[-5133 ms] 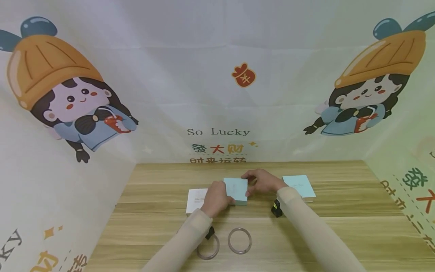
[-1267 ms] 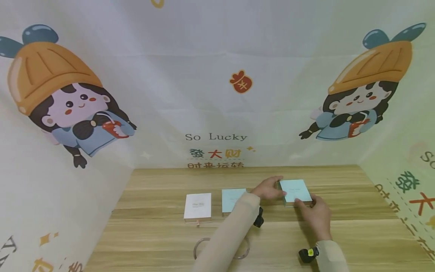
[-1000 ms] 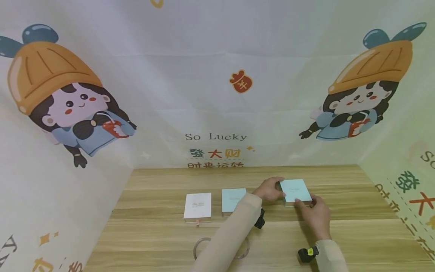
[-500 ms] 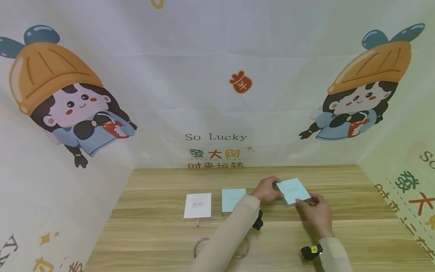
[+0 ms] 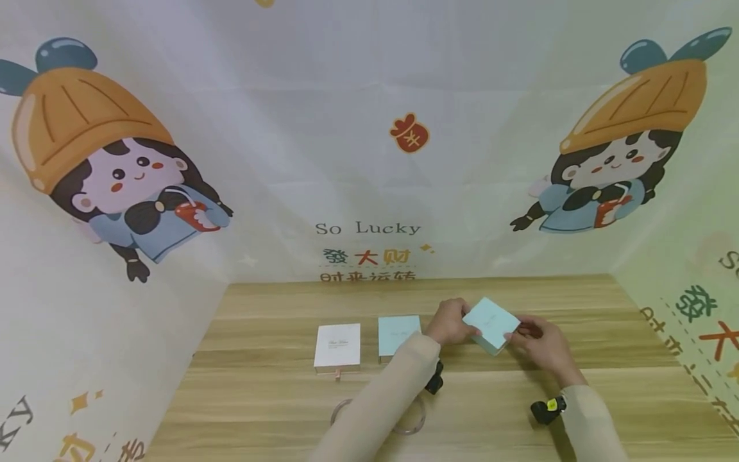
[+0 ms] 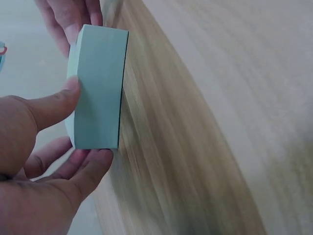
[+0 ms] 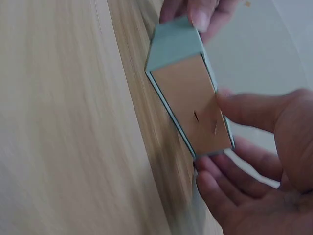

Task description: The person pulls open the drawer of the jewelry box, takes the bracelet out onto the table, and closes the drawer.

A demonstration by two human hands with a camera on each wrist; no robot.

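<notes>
Both hands hold a pale blue square gift box (image 5: 491, 324), turned cornerwise above the right part of the table. My left hand (image 5: 450, 323) grips its left corner, thumb on the near side. The right hand (image 5: 545, 348) grips the right corner. In the left wrist view, a plain blue side of the box (image 6: 100, 88) shows between the hands. The right wrist view shows its copper-coloured drawer end (image 7: 188, 105) with two small slits. A second pale blue box (image 5: 398, 333) lies left of my left hand, partly behind the sleeve. What is inside the boxes is hidden.
A white box (image 5: 337, 346) with a small pull tab lies at the left. Two translucent bangles, a left one (image 5: 339, 409) and a right one (image 5: 423, 420), lie near the front, partly hidden by the left sleeve. Printed cloth (image 5: 369, 160) encloses the wooden table (image 5: 260, 398).
Both hands have gone from the middle blue box to the right one. Over the last second they have turned it anticlockwise, so its copper-coloured end now faces right.
</notes>
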